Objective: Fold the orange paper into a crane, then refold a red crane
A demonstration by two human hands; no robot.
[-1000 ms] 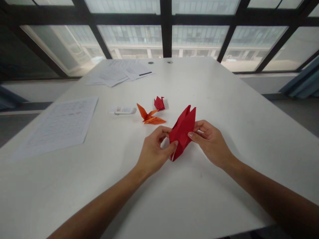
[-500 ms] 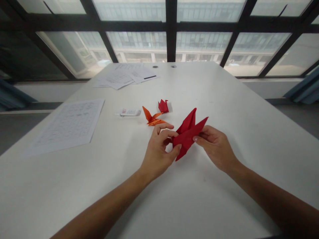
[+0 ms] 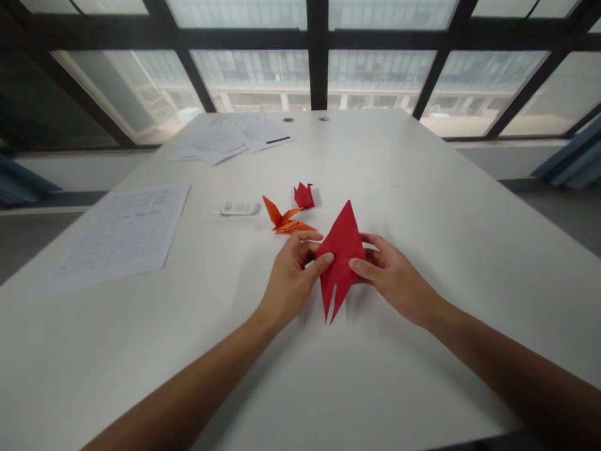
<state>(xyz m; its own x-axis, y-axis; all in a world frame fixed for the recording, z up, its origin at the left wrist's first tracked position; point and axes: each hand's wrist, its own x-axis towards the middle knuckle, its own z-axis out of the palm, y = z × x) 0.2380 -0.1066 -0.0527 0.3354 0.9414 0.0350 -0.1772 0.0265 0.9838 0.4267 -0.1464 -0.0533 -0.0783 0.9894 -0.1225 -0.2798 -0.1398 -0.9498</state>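
Note:
A red folded paper piece [image 3: 342, 247] is held upright between both hands, its single broad point up and two narrow split points down. My left hand [image 3: 297, 266] pinches its left edge, thumb on the near face and fingers behind. On the right edge, my right hand [image 3: 389, 272] grips it the same way; its fingertips are hidden behind the paper. Just beyond my left hand lies an orange origami crane [image 3: 284, 220]. A small red origami crane [image 3: 304, 196] stands behind the orange one.
A white packet or tube with print [image 3: 237, 208] lies left of the cranes. One printed sheet [image 3: 119, 235] is on the left of the white table [image 3: 451, 244], and several papers [image 3: 225, 139] overlap at the far left. Two round holes sit near the far edge, before the windows.
The red paper piece has been turned from a slant with its flaps apart to upright and flat toward me. My right hand has shifted slightly left; the view has tilted a little.

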